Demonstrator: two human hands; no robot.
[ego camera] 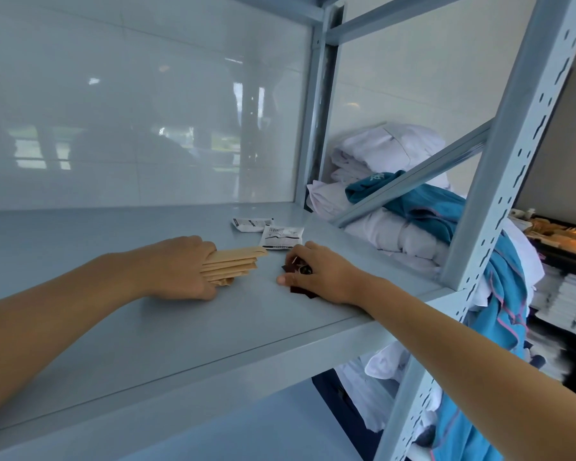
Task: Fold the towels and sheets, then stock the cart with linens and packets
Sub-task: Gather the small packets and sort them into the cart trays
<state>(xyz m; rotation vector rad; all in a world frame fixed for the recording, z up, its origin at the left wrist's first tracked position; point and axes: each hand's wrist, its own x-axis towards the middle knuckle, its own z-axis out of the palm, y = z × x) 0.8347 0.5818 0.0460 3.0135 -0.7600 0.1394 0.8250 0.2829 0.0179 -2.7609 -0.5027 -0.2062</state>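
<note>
Both arms reach onto a pale blue metal shelf (pixel 147 327). My left hand (pixel 180 267) grips a stack of tan paper packets (pixel 236 261) that fan out to the right on the shelf. My right hand (pixel 316 274) is curled over a few dark maroon packets (pixel 300 289) lying on the shelf. Two white printed packets (pixel 280 236) lie just behind my right hand, untouched. White folded linens (pixel 389 151) and a teal cloth (pixel 429 207) are piled on the adjoining shelf to the right.
A glossy white wall backs the shelf. Perforated metal uprights (pixel 499 194) and a diagonal brace (pixel 413 181) separate the two shelf bays. More white and teal cloth hangs below right. A dark cart tray (pixel 562 244) with small items and stacked white linens stands at far right.
</note>
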